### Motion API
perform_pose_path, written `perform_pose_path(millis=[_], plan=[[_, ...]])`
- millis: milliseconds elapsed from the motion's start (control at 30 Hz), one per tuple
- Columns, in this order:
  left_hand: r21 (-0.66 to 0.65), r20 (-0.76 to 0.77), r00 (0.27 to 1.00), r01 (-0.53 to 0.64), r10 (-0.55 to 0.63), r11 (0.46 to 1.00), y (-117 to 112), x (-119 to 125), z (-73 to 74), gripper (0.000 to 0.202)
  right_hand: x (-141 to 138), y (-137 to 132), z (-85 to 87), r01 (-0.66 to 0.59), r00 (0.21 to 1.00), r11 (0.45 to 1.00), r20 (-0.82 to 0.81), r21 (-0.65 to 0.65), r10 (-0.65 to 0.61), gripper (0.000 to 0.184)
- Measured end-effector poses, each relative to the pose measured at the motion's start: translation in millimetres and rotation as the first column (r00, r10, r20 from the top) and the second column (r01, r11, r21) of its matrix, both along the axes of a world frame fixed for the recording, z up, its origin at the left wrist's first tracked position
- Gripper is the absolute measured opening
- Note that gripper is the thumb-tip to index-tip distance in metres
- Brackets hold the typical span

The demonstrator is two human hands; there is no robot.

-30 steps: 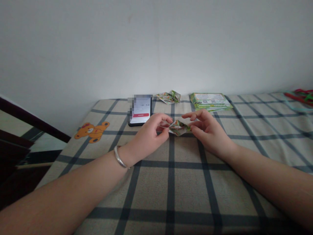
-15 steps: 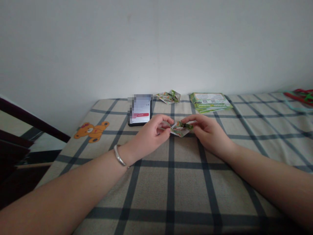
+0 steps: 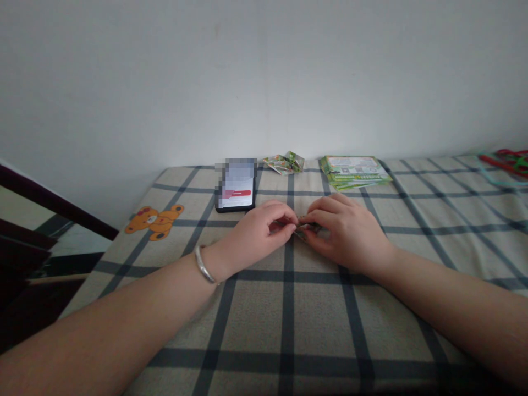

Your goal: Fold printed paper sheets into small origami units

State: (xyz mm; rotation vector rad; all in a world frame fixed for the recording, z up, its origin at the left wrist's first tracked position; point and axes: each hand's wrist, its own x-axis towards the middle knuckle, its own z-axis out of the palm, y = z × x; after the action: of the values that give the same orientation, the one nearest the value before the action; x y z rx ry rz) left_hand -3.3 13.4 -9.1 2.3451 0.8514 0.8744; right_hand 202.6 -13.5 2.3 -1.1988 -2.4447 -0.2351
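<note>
Between my hands, low over the checked cloth, is a small piece of folded printed paper (image 3: 310, 226), mostly covered by my fingers. My left hand (image 3: 266, 230) pinches its left end with thumb and forefinger. From the other side, my right hand (image 3: 350, 232) has its thumb and fingers closed on the right part of the paper. The two hands nearly touch at the fingertips. A silver bangle (image 3: 203, 265) circles my left wrist.
A phone (image 3: 235, 201) leans at the back left, its screen partly blurred. Beside it lie folded paper pieces (image 3: 284, 163); farther right is a stack of green printed sheets (image 3: 358, 171). A bear picture (image 3: 154, 221) is at left, red and green cords (image 3: 513, 161) at far right.
My hands have come closer together, the right one moving left and its fingers folding over the paper. Less of the paper shows now. The other things have stayed in place.
</note>
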Motion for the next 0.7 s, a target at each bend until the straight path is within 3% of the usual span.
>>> perform_pose_path(millis=[300, 700], plan=[[0.079, -0.09, 0.996, 0.036, -0.029, 0.996, -2, 0, 5.3, 0.008, -2, -4, 7.7, 0.019, 0.999, 0.995, 0.033, -0.093, -0.016, 0.013], [0.134, -0.111, 0.994, 0.029, -0.014, 0.991, -3, 2, 4.0, 0.007, -5, 9, -2.2, -0.016, 0.995, 0.975, -0.101, -0.22, -0.006, 0.01]])
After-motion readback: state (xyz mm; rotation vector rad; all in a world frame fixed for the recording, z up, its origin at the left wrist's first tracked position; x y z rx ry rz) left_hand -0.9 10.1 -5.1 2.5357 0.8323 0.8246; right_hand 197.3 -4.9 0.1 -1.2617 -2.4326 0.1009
